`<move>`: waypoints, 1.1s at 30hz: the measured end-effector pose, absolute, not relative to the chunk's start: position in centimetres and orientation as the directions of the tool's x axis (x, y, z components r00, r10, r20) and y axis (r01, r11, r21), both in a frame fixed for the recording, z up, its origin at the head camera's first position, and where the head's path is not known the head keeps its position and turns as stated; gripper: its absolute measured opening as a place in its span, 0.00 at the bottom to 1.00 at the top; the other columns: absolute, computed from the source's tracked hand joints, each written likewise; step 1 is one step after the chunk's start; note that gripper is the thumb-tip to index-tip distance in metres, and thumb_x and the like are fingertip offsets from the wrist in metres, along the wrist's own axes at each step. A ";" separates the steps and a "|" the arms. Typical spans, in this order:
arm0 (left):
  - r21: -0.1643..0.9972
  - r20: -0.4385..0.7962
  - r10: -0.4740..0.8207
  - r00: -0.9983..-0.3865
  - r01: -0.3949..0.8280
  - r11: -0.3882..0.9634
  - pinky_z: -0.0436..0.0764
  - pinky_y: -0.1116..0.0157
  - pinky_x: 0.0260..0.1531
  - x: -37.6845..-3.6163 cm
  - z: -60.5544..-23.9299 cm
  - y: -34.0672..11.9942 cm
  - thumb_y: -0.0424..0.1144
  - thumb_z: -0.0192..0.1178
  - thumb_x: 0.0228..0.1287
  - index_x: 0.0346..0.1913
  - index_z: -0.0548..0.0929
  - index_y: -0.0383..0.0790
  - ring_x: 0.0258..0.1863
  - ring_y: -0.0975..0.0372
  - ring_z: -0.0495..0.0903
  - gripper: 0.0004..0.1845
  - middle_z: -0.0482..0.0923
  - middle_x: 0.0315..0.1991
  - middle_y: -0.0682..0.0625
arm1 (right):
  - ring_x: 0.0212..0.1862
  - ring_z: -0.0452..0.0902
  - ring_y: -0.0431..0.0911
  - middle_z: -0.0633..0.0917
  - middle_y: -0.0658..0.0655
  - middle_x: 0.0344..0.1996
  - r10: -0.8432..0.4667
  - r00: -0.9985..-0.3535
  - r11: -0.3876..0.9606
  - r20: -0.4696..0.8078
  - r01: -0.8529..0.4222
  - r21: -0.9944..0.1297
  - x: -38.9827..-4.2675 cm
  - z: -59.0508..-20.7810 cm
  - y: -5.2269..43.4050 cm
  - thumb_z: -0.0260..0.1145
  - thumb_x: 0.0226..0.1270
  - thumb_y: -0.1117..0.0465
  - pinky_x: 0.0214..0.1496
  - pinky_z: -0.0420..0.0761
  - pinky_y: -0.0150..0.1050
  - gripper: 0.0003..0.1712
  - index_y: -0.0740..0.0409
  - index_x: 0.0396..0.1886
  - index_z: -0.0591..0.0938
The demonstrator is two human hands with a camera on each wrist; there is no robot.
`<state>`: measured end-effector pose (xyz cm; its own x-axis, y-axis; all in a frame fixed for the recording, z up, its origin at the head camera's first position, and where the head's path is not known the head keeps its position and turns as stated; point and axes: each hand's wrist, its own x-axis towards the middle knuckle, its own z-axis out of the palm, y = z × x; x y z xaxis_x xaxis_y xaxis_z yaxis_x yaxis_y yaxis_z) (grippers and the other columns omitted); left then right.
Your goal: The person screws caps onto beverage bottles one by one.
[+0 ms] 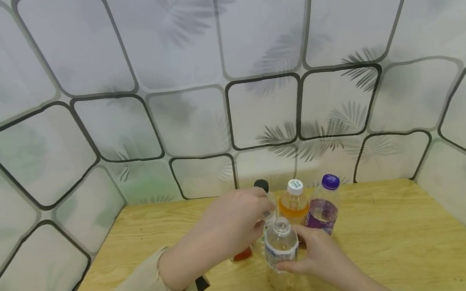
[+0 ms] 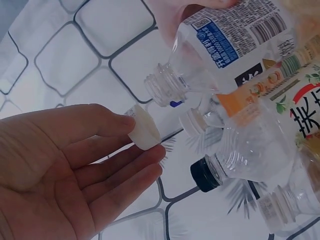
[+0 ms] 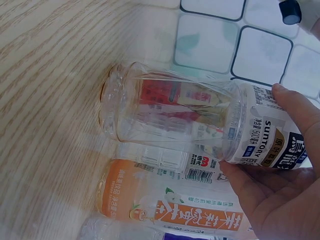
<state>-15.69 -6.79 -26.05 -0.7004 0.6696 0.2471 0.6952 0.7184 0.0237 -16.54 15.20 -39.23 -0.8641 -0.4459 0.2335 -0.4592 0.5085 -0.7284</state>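
Observation:
My left hand (image 1: 243,216) is raised above and to the left of an uncapped clear bottle (image 1: 281,252). In the left wrist view it pinches a white cap (image 2: 145,131) between thumb and fingers, apart from the bottle's bare threaded neck (image 2: 165,86). My right hand (image 1: 317,253) grips this bottle around its white label (image 3: 267,132), which reads "SUNTORY". The bottle stands upright on the table and looks almost without liquid. In the head view, the left hand partly hides a black-capped bottle (image 1: 261,186) behind it.
Behind the held bottle stand a white-capped bottle (image 1: 294,207) with an orange label and a purple-capped bottle (image 1: 322,209). Something red (image 1: 242,254) shows under the left forearm. The wooden table (image 1: 399,242) meets a patterned cloth wall (image 1: 263,110) at the back.

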 end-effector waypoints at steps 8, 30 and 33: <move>0.018 0.208 0.671 -0.712 0.688 0.725 0.87 0.72 0.41 -15.8 -25.6 -5.8 0.34 0.75 0.64 0.49 0.92 0.46 0.41 0.64 0.86 0.12 0.89 0.45 0.55 | 0.52 0.90 0.56 0.91 0.57 0.53 -0.455 -0.861 0.487 0.227 -0.454 -0.746 -16.6 -39.3 15.2 0.86 0.55 0.50 0.50 0.88 0.29 0.37 0.60 0.61 0.83; -0.003 0.201 0.708 -0.677 0.722 0.692 0.87 0.70 0.46 -15.9 -26.7 -4.7 0.36 0.76 0.64 0.49 0.91 0.47 0.46 0.63 0.87 0.12 0.90 0.48 0.55 | 0.53 0.90 0.54 0.91 0.56 0.53 -0.453 -0.862 0.478 0.226 -0.449 -0.755 -16.5 -39.3 15.3 0.86 0.55 0.51 0.50 0.88 0.28 0.37 0.59 0.61 0.83; -0.014 0.207 0.714 -0.669 0.727 0.686 0.87 0.71 0.44 -15.9 -26.8 -4.7 0.36 0.76 0.63 0.49 0.91 0.47 0.44 0.63 0.87 0.12 0.90 0.47 0.55 | 0.53 0.90 0.54 0.91 0.56 0.54 -0.451 -0.864 0.478 0.225 -0.446 -0.757 -16.4 -39.3 15.3 0.86 0.55 0.51 0.50 0.88 0.28 0.37 0.59 0.62 0.83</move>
<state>-15.86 -4.68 -26.81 -0.6692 0.7136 0.2070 0.7273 0.6861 -0.0139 -16.45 15.31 -39.29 -0.8637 -0.4512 0.2247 -0.4464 0.4775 -0.7568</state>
